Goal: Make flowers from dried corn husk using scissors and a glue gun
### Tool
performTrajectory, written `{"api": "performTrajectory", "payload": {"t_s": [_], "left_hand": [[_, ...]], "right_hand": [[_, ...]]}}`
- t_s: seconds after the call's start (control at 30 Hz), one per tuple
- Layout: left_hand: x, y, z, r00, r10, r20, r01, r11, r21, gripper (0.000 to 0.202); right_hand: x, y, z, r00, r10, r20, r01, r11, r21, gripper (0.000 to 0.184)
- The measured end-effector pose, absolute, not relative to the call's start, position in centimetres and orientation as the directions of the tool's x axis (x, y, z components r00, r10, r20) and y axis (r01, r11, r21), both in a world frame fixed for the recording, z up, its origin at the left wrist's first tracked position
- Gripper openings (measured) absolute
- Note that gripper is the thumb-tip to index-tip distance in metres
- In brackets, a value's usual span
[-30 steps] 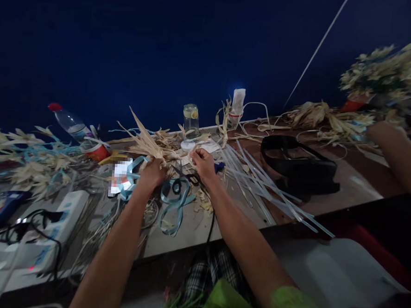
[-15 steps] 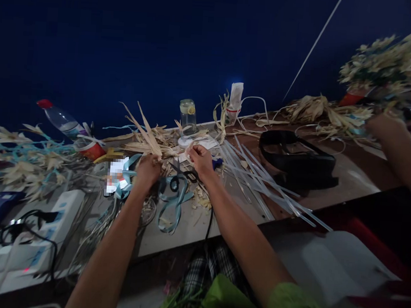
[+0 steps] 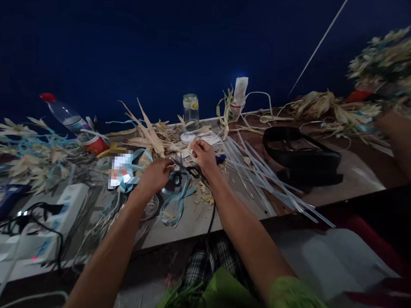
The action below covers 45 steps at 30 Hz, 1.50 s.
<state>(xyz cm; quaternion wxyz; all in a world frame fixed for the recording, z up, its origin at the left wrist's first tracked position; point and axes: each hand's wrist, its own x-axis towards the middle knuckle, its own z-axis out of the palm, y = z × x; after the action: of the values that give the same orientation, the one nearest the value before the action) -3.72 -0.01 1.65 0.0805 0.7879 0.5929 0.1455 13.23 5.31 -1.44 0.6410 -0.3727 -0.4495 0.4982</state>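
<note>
Currently, dried husks (image 3: 152, 140) lie toward the bench's (image 3: 194, 217) back edge, beyond black scissors (image 3: 181, 168). The right hand (image 3: 205, 157) pinches its fingertips together, contents unclear; the left hand (image 3: 154, 175) curls near the scissors, grip indiscernible.

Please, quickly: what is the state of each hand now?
Left hand: fingers curled near the scissors; any grip cannot be told.
Right hand: closed in a pinch; what it holds, if anything, is too small to tell.
</note>
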Motion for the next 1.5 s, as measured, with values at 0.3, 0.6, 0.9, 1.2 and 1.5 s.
{"api": "performTrajectory", "payload": {"t_s": [0.3,0.6,0.9,1.2,1.5], "left_hand": [[0.2,-1.6,1.1,0.625,0.780,-0.010,0.775,-0.620,0.119,0.035],[-1.6,-3.2,2.4,0.452,0.875,-0.171,0.886,-0.463,-0.027,0.033],[-0.3,-3.4,2.8,0.370,0.923,-0.105,0.924,-0.377,-0.068,0.035],[-1.9,-2.2,2.2,0.492,0.871,-0.014,0.869,-0.491,-0.064,0.037],[-2.4,-1.6,1.3,0.420,0.897,0.139,0.890,-0.437,0.129,0.032]], "right_hand": [[13.5,5.3,-1.2,0.115,0.973,0.202,-0.286,0.227,-0.931,0.022],[13.6,5.4,-1.2,0.118,0.972,0.204,-0.278,0.230,-0.933,0.022],[13.8,5.0,-0.7,0.121,0.967,0.226,-0.278,0.252,-0.927,0.023],[13.7,4.9,-0.5,0.102,0.968,0.231,-0.315,0.252,-0.915,0.023],[13.7,5.0,-0.7,0.108,0.971,0.214,-0.300,0.237,-0.924,0.025]]}}
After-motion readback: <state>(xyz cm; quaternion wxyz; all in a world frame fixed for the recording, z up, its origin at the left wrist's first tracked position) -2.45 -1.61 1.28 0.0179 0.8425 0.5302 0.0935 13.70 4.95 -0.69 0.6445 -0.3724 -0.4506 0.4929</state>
